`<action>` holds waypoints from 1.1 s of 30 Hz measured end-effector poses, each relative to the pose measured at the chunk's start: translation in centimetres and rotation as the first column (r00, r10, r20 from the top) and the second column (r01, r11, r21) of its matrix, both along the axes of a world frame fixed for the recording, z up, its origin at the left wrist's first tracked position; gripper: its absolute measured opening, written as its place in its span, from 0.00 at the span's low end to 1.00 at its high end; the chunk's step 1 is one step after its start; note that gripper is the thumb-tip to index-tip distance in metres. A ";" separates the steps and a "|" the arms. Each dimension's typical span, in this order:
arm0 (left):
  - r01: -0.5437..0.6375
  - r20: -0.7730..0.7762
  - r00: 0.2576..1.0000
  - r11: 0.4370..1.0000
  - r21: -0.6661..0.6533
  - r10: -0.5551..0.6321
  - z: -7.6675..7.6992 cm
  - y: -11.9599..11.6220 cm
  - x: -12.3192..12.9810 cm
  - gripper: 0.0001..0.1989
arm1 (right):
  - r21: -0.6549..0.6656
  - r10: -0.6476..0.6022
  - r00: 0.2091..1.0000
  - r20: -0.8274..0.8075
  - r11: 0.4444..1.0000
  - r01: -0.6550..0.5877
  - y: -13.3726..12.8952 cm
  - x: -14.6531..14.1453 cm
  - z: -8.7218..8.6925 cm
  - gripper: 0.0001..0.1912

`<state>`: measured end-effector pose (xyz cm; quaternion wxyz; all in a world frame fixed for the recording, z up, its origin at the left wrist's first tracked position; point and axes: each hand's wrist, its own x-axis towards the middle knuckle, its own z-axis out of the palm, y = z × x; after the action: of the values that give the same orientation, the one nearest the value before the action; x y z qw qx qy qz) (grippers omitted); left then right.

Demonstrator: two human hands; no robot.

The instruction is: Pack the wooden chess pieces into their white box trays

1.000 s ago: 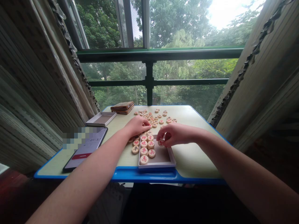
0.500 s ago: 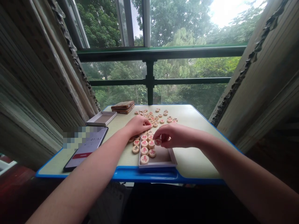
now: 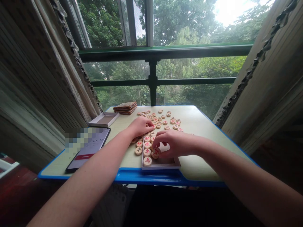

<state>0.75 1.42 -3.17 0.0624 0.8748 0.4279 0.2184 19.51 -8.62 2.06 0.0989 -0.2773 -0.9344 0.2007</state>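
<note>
Daylight falls through a window with a green railing [image 3: 201,50] onto a pale, blue-edged table [image 3: 203,157], where the right hand [image 3: 176,142] has just come lower and closer to the near side, carrying a red-marked disc [image 3: 156,152] that is pinched between thumb and fingers. That puts the disc over the second column in the shallow box [image 3: 161,168], beside the first column of red-marked pieces [image 3: 147,152]; whether it touches the piece beneath, I cannot tell. The left hand [image 3: 140,125] has hardly moved, its fingers bent down and close together at the near edge of the scattered discs [image 3: 165,122], but I cannot tell whether they grip one. Two loose discs [image 3: 139,147] lie just outside the box's left wall. Farther left are an empty shallow tray [image 3: 104,119], a phone [image 3: 88,153] with a running time on its screen, and a brown stack [image 3: 125,108] near the far edge. The right fingers hide much of the second column, and the left forearm crosses the table between phone and box, so anything directly under either is out of sight
</note>
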 end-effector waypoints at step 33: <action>0.005 -0.002 1.000 0.999 0.040 -0.004 0.0 -0.1 0.2 0.11 | 0.079 0.032 0.997 -0.065 0.996 -0.027 -0.1 -0.4 -0.6 0.09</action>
<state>0.94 1.27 -3.13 0.0450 0.8771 0.4215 0.2258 19.15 -8.74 1.42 0.1375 -0.2528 -0.9417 0.1742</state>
